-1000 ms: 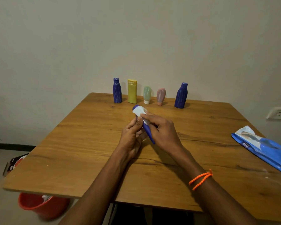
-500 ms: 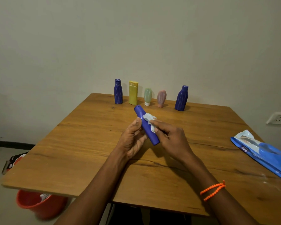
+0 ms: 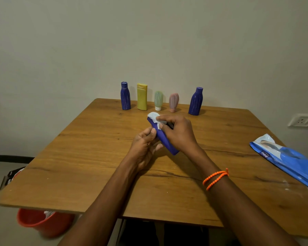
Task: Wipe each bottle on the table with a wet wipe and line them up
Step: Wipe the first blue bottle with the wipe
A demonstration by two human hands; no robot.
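— Right, what do I have on the feed, biggest thing first?

— I see a wooden table (image 3: 82,167) filling most of the view, pushed close to a pale wall (image 3: 149,41). A blue wipes packet (image 3: 288,160) lies flat near its right edge, and an orange bucket (image 3: 41,222) sits on the floor under the near left corner.

— And the bottles?

— Five stand upright in a row along the far edge, each apart from its neighbours: a dark blue bottle (image 3: 125,96) on the left, then a yellow bottle (image 3: 142,97), a small green tube (image 3: 158,100), a small pink tube (image 3: 173,102), and a second dark blue bottle (image 3: 196,102) on the right.

— Where is the one being cleaned?

— I have it over the middle of the table, lifted off the wood: a blue bottle (image 3: 164,139) lying slantwise, cap end pointing away towards the row.

— Hands?

— My left hand (image 3: 144,148) curls its fingers and thumb around the bottle's lower body. My right hand (image 3: 179,134) pinches a white wet wipe (image 3: 154,116) against the cap end; the wipe drapes over the top and down the neck. An orange bead bracelet (image 3: 214,178) circles the right wrist.
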